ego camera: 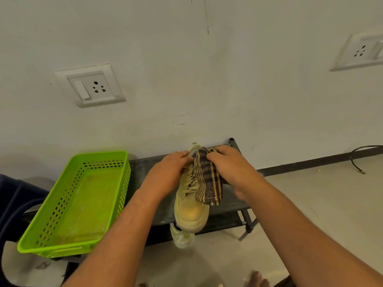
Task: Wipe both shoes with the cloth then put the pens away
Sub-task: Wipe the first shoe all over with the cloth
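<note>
Dimmish, flat indoor light w/ yellow-green cast; no glare, no hard highlights. Soft shadows on wall behind basket (99,157) and under socket (91,85); darker under rack (145,168). Heavy wide-angle bend in tilted socket, slanted skirting (310,162), stretched forearms at bottom. Sharp at centre, w/ cloth (207,183) weave and shoe (190,210) laces readable; smeared at right hand (232,168) thumb; soft in corners.

A basket (76,204) sits at the left of a low rack (143,168) against the wall (186,79), a shoe (191,212) to its right with its toe past the front edge — a cloth (208,183) over the shoe's right side, another shoe (182,238) below.
</note>
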